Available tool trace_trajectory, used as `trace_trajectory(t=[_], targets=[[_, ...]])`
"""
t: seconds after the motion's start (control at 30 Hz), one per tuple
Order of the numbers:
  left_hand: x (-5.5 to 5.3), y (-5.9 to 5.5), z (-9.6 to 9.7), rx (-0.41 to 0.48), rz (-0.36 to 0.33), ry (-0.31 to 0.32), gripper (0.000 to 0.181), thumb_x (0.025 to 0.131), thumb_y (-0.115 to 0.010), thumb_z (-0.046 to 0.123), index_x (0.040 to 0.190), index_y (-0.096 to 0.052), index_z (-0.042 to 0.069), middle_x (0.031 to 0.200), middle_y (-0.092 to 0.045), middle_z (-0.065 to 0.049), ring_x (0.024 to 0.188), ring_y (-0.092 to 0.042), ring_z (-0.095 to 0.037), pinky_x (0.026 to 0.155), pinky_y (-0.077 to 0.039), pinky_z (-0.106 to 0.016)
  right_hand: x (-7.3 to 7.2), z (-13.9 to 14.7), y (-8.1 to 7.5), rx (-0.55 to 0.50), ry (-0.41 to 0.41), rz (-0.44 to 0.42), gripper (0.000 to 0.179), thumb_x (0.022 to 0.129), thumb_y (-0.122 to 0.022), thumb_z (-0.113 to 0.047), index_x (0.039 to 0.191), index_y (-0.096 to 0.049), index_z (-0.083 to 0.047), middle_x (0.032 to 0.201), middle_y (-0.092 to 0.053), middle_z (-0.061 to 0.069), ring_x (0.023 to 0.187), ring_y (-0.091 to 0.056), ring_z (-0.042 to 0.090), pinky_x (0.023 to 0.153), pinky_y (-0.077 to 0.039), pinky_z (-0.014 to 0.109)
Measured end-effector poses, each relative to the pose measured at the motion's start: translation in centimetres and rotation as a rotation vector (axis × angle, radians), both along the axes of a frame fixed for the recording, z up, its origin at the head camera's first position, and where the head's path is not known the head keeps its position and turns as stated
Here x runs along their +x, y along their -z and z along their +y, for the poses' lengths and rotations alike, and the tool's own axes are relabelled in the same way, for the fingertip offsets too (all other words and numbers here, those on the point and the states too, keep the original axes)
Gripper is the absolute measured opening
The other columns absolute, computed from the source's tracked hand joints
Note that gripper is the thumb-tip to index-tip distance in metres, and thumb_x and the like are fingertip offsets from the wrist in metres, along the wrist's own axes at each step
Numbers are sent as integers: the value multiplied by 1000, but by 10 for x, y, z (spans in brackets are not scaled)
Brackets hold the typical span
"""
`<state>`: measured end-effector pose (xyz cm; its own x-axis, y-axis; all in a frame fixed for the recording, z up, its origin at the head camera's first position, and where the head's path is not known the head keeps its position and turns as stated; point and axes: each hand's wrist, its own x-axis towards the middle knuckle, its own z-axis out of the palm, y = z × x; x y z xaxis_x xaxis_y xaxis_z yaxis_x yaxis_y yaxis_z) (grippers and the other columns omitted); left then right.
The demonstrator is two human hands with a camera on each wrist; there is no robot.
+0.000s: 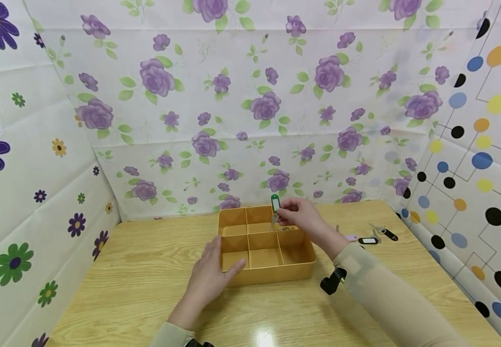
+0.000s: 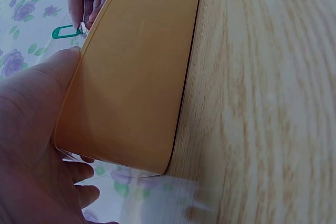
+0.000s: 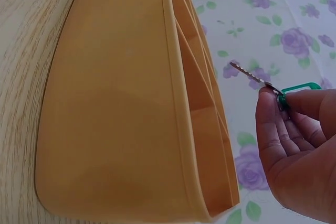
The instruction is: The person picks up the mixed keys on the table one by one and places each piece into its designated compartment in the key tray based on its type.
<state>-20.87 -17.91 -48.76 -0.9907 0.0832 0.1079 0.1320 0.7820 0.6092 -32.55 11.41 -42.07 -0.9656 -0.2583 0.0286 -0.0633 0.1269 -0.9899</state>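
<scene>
A yellow-orange divided box stands on the table, its several compartments in two rows. My left hand holds its front left corner, the thumb over the front rim and the fingers along the left side. Above the back row, my right hand pinches a key by its head and green key tag. The key's blade points down in the head view. Small metal pieces, perhaps keys, lie in the back right compartment, partly hidden by the right hand.
Right of the box, keys with a black tag, another black tag and a pinkish-purple tag lie on the wooden table. The right forearm partly covers this group. Flowered sheets hang behind and at the left; a dotted one hangs right.
</scene>
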Motion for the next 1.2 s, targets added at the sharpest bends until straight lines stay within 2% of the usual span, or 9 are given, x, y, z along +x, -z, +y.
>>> trace_trajectory(t=[0.17,0.33,0.47,0.87,1.03,1.1,1.2], targets=[[0,0,0,-1,3,3,114,102,-68,70,175,-16,-1,181,-20,-20,167,-14,-45,126,-19,-77,-5,-7,5,-2,7,-2,21,109,-70,-3,124,-68,12,104,-75,18,103,-78,41,90,-66,44],[-1,1,0,1,2,3,114,102,-68,70,175,-16,-1,181,-20,-21,167,-14,-45,127,-20,-76,-9,-11,11,-13,6,1,20,108,-70,-1,122,-67,13,103,-75,18,97,-79,36,85,-67,39],[-1,1,0,3,1,-2,114,102,-68,70,175,-17,-1,181,-20,-20,167,-14,-45,127,-20,-75,-11,-13,13,-16,9,-2,18,108,-70,0,121,-67,12,103,-75,18,98,-79,37,89,-67,44],[-1,1,0,7,-2,-4,115,101,-69,70,176,-16,0,181,-19,-20,167,-14,-44,127,-20,-75,-11,-18,14,-15,24,-11,15,108,-69,1,119,-67,11,104,-75,19,100,-78,39,93,-65,48],[-1,1,0,4,-3,-1,115,101,-69,70,176,-16,0,181,-20,-20,167,-14,-45,127,-20,-76,-9,-18,12,-10,-5,-10,28,111,-69,-8,131,-66,11,117,-74,26,114,-75,46,103,-60,54],[-1,1,0,3,-3,0,115,102,-68,70,176,-16,0,181,-19,-20,167,-14,-45,127,-20,-75,-9,-16,13,-5,-18,-12,35,111,-69,-12,137,-65,11,125,-72,29,117,-73,45,106,-58,56],[-1,1,0,1,-3,-1,115,102,-68,70,176,-15,0,182,-19,-20,167,-13,-44,127,-20,-75,-9,-13,14,16,-18,-7,38,112,-70,-17,139,-65,9,129,-70,30,113,-76,38,106,-59,54]])
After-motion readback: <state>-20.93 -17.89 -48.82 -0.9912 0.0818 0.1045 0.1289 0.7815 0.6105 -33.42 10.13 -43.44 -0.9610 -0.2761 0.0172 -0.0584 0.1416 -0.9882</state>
